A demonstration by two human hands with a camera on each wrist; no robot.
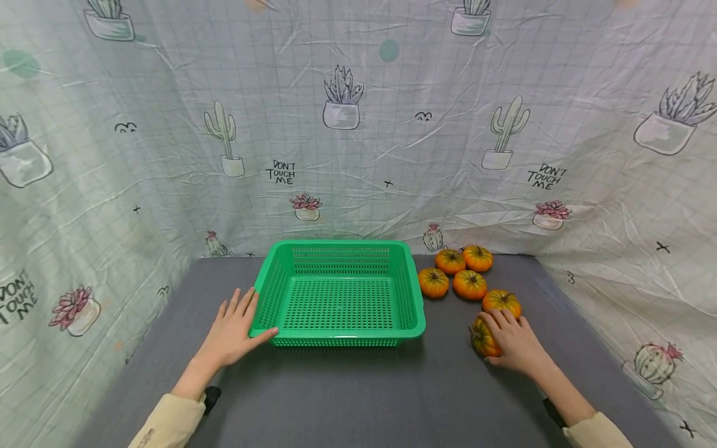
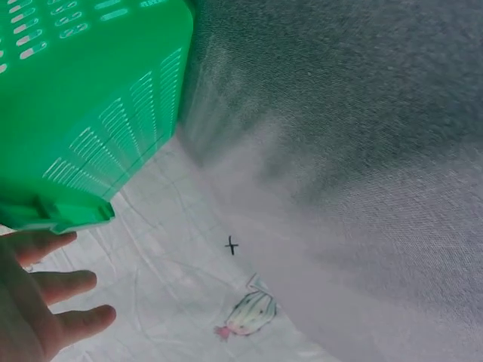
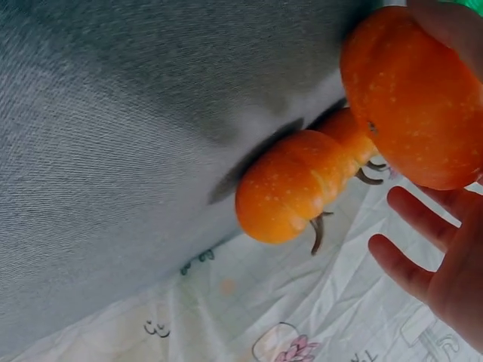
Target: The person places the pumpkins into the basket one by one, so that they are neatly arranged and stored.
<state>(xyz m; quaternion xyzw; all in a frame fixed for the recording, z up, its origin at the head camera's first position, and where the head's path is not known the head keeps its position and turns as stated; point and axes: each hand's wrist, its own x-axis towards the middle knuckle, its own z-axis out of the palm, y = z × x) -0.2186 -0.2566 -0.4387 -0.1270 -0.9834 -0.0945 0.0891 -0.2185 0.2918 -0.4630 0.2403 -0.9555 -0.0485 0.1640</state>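
My right hand [image 1: 516,343] holds a small orange pumpkin [image 1: 482,339], its thumb and fingers around the sides. In the right wrist view that pumpkin [image 3: 415,98] looks tilted and stands out in front of the others. Just behind it sits another small pumpkin [image 1: 502,301], close to the fingers. A green plastic basket [image 1: 342,334] with slotted walls stands in the middle of the grey table, its inside bare. At the basket's left rim my left hand [image 1: 229,334] lies with spread, straight fingers; the thumb reaches over the front left corner.
Several more small pumpkins [image 1: 469,284] cluster to the right of the basket, near the table's back edge. The grey table [image 1: 347,398] is bordered at the back and sides by a pale curtain [image 1: 386,149] printed with cacti.
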